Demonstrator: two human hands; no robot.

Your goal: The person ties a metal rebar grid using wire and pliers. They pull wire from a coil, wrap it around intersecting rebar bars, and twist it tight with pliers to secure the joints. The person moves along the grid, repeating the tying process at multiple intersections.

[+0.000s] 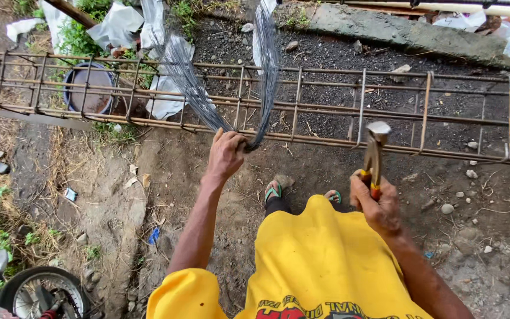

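The left hand (226, 155) is clenched tight around the bent middle of a bundle of thin tie wires (219, 88), its fingers curled fully closed so that only the knuckles and back of the hand show. From the fist the wires fan up and away in two sprays, crossing in front of the rebar cage (326, 112), which lies lengthwise over the dirt ground (149, 177). The fist sits just at the cage's near lower bar; whether it touches the bar cannot be told.

The right hand (378, 204) is closed around the handles of a pair of pincers (375, 152), fingers wrapped firmly, with a bit of red and yellow grip showing between them. The tool stands upright, its steel head close to the cage's near bar, and its jaws look closed.

Much is hidden: the fingertips of both hands are tucked out of sight, and the yellow shirt (320, 260) covers the legs, leaving only the sandalled toes (274, 190) visible. The wires' far ends blur against white plastic sheets (119, 26). A wheel (42, 292) is cut off at the lower left edge.
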